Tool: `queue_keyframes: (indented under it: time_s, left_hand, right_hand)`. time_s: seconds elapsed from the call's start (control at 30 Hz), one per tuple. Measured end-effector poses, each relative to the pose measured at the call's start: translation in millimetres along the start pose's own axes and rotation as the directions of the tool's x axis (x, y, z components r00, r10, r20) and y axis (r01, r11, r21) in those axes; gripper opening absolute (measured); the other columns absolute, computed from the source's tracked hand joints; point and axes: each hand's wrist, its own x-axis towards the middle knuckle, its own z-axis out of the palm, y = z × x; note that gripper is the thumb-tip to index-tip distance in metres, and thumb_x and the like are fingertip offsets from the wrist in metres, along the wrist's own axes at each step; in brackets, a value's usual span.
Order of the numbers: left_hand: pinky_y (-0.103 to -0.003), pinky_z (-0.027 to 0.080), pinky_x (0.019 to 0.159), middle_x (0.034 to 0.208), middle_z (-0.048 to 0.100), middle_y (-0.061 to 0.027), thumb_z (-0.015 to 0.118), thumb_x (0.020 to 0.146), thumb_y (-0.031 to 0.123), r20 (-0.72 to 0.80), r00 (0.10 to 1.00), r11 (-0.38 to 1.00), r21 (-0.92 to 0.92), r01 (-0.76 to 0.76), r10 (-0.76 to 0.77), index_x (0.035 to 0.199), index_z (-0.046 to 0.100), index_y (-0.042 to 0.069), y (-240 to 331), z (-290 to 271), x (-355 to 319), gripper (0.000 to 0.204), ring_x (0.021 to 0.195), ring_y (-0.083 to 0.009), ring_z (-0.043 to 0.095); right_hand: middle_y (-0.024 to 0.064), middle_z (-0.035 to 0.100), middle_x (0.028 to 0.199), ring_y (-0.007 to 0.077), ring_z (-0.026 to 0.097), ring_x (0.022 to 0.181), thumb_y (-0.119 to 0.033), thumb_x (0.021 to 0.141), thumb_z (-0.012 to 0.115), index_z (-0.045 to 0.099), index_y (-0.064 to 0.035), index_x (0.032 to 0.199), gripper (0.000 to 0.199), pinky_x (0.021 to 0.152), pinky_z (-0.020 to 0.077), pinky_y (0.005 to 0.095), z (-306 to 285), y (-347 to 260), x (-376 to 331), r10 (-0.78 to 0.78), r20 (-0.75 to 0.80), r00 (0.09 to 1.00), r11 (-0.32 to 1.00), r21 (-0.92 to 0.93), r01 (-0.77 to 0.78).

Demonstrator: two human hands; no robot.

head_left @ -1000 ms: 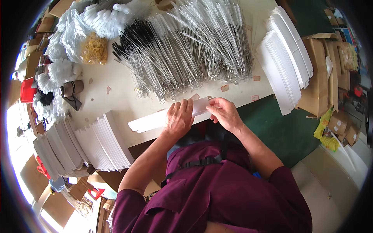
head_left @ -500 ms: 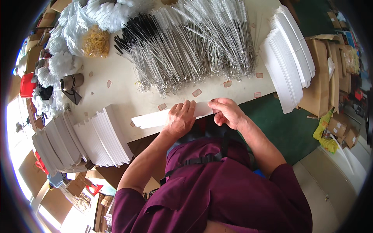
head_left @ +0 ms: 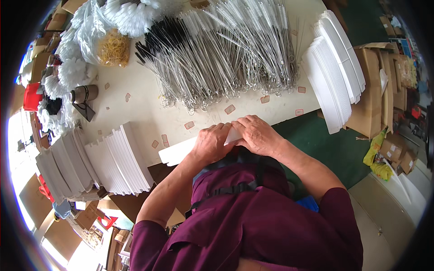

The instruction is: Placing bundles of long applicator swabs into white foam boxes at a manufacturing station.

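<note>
A long, narrow white piece, looking like a flat cardboard box, lies along the near edge of the table, slanting down to the left. My left hand is closed over its middle, fingers curled on top. At its right end, my right hand grips the white end with the thumb underneath, close beside the left hand. That end stands bent up between the two hands; its exact fold is partly hidden by my fingers. Beyond the hands lies a wide heap of wire straw brushes with looped ends toward me.
Stacks of white flat cardboard stand at the near left, with more white cardboard at the right. A bag of yellow rubber bands, bundles of clear plastic and a metal flask sit at the left. Brown cartons stand beyond the right edge.
My right hand has moved left toward my left hand and turned over the white piece's end, which now bends up. The piece has shifted slightly right and nearer to me.
</note>
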Motion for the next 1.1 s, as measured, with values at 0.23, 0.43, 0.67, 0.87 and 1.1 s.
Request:
queue_keyframes:
  time_s: [0.23,0.43,0.67,0.87,1.1]
  left_hand:
    - [-0.046,0.053,0.085,0.104,0.066,-0.018,0.081,0.077,0.031,0.091,0.996,1.0,0.016,0.009,-0.01,0.12,0.058,0.0,-21,-18,-28,0.058,0.101,-0.0372,0.066]
    - [-0.047,0.053,0.085,0.105,0.067,-0.0182,0.082,0.078,0.033,0.119,0.993,1.0,-0.001,-0.001,0.001,0.126,0.058,0.0,-10,-2,-17,0.063,0.098,-0.0372,0.067]
    - [-0.047,0.053,0.087,0.107,0.067,-0.0194,0.08,0.081,0.035,0.009,0.998,0.998,0.021,-0.061,0.061,0.127,0.058,-0.002,-26,-13,-42,0.063,0.1,-0.0393,0.066]
    - [-0.048,0.053,0.08,0.097,0.067,-0.0198,0.074,0.087,0.034,0.227,0.973,0.999,-0.023,0.037,-0.031,0.113,0.062,0.001,-37,-12,-44,0.043,0.091,-0.0401,0.066]
    - [-0.049,0.052,0.079,0.094,0.068,-0.0195,0.069,0.091,0.032,0.192,0.981,0.996,-0.08,0.039,-0.023,0.108,0.063,0.004,-19,-10,-41,0.033,0.088,-0.0403,0.066]
  right_hand:
    - [0.0159,0.063,0.113,0.0324,0.061,0.108,-0.033,0.084,0.077,0.056,0.0028,0.123,0.057,0.098,0.0468,0.0436,-13,7,-12,-0.01,0.031,0.999,1.0,-0.004,0.011]
    - [0.0168,0.063,0.111,0.0314,0.062,0.107,-0.044,0.087,0.072,0.055,0.0056,0.128,0.067,0.097,0.0474,0.0421,9,-11,1,-0.067,0.118,0.991,0.993,-0.091,0.078]
    - [0.0208,0.065,0.112,0.0333,0.064,0.106,-0.042,0.092,0.067,0.054,0.0065,0.13,0.063,0.095,0.0492,0.0431,5,0,-13,-0.034,0.147,0.989,0.999,-0.01,0.035]
    - [0.0198,0.069,0.095,0.0362,0.068,0.093,-0.04,0.093,0.067,0.061,0.0034,0.108,0.047,0.086,0.053,0.0449,7,7,-5,-0.042,0.177,0.983,0.998,0.046,0.034]
    - [0.0183,0.069,0.075,0.0354,0.07,0.077,-0.04,0.095,0.063,0.066,-0.0025,0.081,0.04,0.077,0.0553,0.0439,12,-13,6,-0.011,0.043,0.999,0.996,0.083,0.007]
